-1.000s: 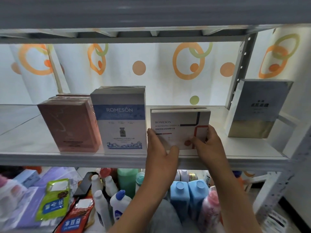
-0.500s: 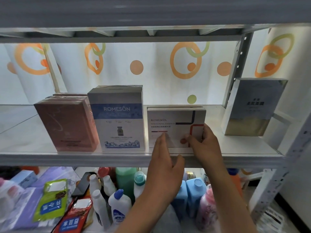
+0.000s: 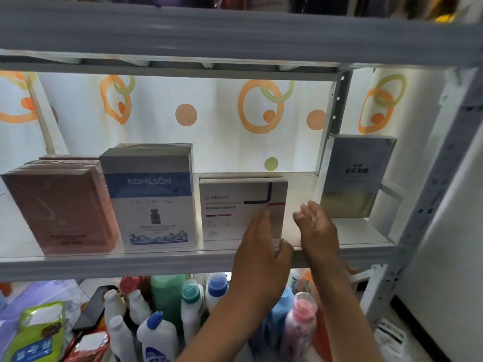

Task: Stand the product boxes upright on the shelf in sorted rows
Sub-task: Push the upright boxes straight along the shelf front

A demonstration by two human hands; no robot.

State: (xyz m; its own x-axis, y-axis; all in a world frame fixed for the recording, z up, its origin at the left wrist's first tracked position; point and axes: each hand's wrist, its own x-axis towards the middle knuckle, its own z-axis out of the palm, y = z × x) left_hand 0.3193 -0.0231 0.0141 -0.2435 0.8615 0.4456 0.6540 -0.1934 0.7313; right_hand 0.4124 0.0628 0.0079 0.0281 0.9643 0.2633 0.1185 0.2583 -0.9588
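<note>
On the white shelf (image 3: 347, 231) stand rows of boxes: pink boxes (image 3: 60, 210) at the left, blue-and-white ROMESON boxes (image 3: 154, 194) beside them, then low white ROMESON boxes (image 3: 230, 205) with a red and dark line. A grey-and-gold box (image 3: 355, 176) leans upright at the far right by the post. My left hand (image 3: 261, 246) lies with straight fingers against the front of the low white box, its thumb at the box's lower right corner. My right hand (image 3: 316, 226) hovers open just right of that box, touching nothing.
A shelf board (image 3: 235, 32) spans overhead. The right upright post (image 3: 431, 194) frames the bay. Below the shelf stand several bottles (image 3: 156, 333) and packets (image 3: 36, 333). A patterned curtain (image 3: 209, 121) hangs behind.
My right hand has let go of the low white box and drawn off to the right. My left hand has slid right across the box's front. The camera has moved closer.
</note>
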